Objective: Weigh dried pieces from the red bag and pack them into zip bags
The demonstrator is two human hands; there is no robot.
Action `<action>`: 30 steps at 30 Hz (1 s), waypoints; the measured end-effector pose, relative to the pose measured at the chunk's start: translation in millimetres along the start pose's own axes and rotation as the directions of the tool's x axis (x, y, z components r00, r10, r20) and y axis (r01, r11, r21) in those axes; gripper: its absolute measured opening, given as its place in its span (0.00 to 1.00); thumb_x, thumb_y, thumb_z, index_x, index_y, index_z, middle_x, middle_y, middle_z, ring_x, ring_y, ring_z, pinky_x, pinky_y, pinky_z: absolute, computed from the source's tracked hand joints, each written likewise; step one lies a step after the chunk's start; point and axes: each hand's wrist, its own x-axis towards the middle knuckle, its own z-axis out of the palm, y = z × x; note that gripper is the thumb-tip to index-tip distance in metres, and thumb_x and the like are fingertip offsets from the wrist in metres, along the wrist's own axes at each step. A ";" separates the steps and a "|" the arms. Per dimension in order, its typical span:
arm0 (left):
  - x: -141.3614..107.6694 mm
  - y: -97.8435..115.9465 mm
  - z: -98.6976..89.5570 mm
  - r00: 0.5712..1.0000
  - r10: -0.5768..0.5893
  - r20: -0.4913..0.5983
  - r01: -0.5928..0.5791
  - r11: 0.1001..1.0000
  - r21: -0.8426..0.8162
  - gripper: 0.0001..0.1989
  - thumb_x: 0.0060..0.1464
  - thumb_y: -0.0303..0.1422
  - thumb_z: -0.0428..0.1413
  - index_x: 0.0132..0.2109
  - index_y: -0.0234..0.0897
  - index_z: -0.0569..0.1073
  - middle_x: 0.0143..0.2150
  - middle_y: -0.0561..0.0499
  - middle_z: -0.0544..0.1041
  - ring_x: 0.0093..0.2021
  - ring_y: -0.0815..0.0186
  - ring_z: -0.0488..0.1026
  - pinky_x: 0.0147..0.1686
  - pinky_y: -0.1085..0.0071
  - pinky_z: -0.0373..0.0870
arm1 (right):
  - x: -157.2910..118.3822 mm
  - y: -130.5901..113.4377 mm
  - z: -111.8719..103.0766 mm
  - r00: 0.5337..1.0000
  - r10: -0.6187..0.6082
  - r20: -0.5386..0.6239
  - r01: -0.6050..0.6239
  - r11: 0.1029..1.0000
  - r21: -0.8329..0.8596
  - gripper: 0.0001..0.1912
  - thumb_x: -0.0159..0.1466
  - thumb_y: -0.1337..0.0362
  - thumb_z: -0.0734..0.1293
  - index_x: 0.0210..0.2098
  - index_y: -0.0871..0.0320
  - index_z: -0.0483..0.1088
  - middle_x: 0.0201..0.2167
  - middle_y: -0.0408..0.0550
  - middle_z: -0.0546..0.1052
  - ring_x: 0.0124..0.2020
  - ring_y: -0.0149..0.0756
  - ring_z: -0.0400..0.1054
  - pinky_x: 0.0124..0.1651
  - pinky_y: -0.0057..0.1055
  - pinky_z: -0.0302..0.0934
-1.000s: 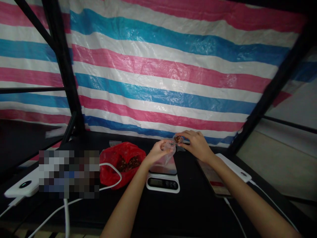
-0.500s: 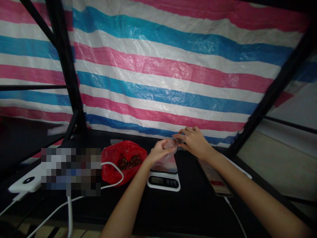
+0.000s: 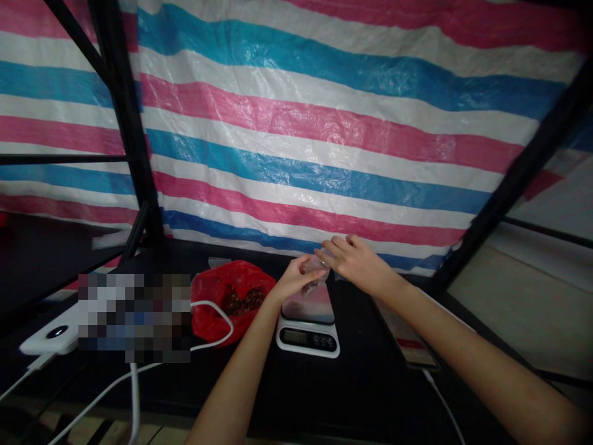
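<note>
A small clear plastic bag [image 3: 313, 278] is held up above the back of a white digital scale [image 3: 308, 339]. My left hand [image 3: 295, 279] grips the bag's side, thumb in front. My right hand [image 3: 354, 258] closes its fingers on the bag's upper right edge, partly hiding it. What the bag contains is too blurred to make out. Left of the scale, a red plastic bag [image 3: 208, 318] lies open with dark brown, granular bits [image 3: 241, 301] inside.
A phone [image 3: 407, 343] with a white cable lies under my right forearm. On the left are a white power bank [image 3: 55, 330] and a blurred-out patch; a white cable [image 3: 222, 309] loops over the red bag. Behind hangs a striped plastic sheet [image 3: 315, 161] between black posts.
My right hand has moved slightly left, closer to my left hand, and its fingers have drawn together at the clear bag's edge. The bag now hangs more upright.
</note>
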 end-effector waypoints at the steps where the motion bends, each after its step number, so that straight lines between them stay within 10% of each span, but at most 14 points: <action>1: -0.5 0.5 -0.7 1.000 0.002 0.019 -0.002 1.000 0.000 0.21 0.43 0.41 0.60 0.42 0.31 0.70 0.37 0.48 0.74 0.37 0.65 0.71 0.38 0.72 0.66 | -1.5 -0.8 0.8 1.000 -0.010 -0.004 0.010 1.000 -0.005 0.17 0.63 0.73 0.56 0.49 0.58 0.65 0.42 0.52 0.71 0.42 0.42 0.59 0.37 0.36 0.46; 11: -11.8 -11.6 -11.4 0.965 -0.129 0.228 -0.010 0.851 0.524 0.27 0.40 0.42 0.61 0.49 0.39 0.71 0.45 0.47 0.74 0.45 0.57 0.70 0.47 0.63 0.63 | -49.1 21.8 18.6 0.916 0.396 -0.064 -0.392 0.918 0.057 0.18 0.63 0.62 0.59 0.52 0.54 0.64 0.44 0.53 0.72 0.42 0.46 0.60 0.38 0.38 0.46; 16: -18.4 12.0 -0.7 0.970 -0.084 0.229 -0.081 0.776 0.626 0.40 0.42 0.46 0.60 0.61 0.44 0.55 0.61 0.44 0.59 0.61 0.51 0.53 0.59 0.47 0.38 | -68.8 18.5 27.6 0.878 0.474 -0.063 -0.441 0.853 0.279 0.18 0.61 0.56 0.60 0.50 0.51 0.66 0.44 0.51 0.72 0.44 0.46 0.61 0.42 0.40 0.49; 19: -37.6 48.0 3.4 0.985 0.146 0.095 -0.174 0.803 0.570 0.29 0.54 0.42 0.50 0.62 0.44 0.53 0.61 0.47 0.59 0.61 0.61 0.55 0.61 0.56 0.40 | -62.3 9.0 27.0 0.872 0.488 -0.028 -0.404 0.752 0.520 0.18 0.60 0.56 0.62 0.49 0.50 0.66 0.45 0.48 0.71 0.46 0.45 0.62 0.45 0.41 0.52; 23: -82.6 77.4 -15.8 0.928 0.316 -0.200 -0.037 0.611 0.791 0.14 0.56 0.35 0.50 0.50 0.46 0.68 0.51 0.53 0.69 0.54 0.64 0.62 0.61 0.58 0.40 | -24.8 -28.9 25.1 0.898 0.439 0.021 -0.281 0.537 0.795 0.18 0.58 0.59 0.65 0.48 0.52 0.66 0.46 0.49 0.71 0.48 0.43 0.61 0.49 0.41 0.54; 26: -112.2 73.6 -47.8 0.829 0.375 -0.414 0.208 0.480 0.852 0.13 0.56 0.30 0.48 0.47 0.45 0.70 0.50 0.51 0.69 0.52 0.62 0.63 0.58 0.56 0.48 | 17.2 -77.7 30.0 0.945 0.319 0.065 -0.188 0.370 0.910 0.17 0.56 0.64 0.66 0.45 0.53 0.67 0.44 0.47 0.71 0.48 0.39 0.61 0.50 0.37 0.55; 30: -137.0 53.2 -87.6 0.825 0.319 -0.467 0.375 0.309 0.874 0.16 0.51 0.28 0.51 0.48 0.43 0.70 0.51 0.47 0.68 0.53 0.55 0.62 0.55 0.50 0.53 | 71.0 -130.5 47.6 0.973 0.179 0.145 -0.183 0.222 0.958 0.18 0.55 0.66 0.66 0.45 0.55 0.65 0.43 0.46 0.71 0.45 0.35 0.64 0.48 0.32 0.56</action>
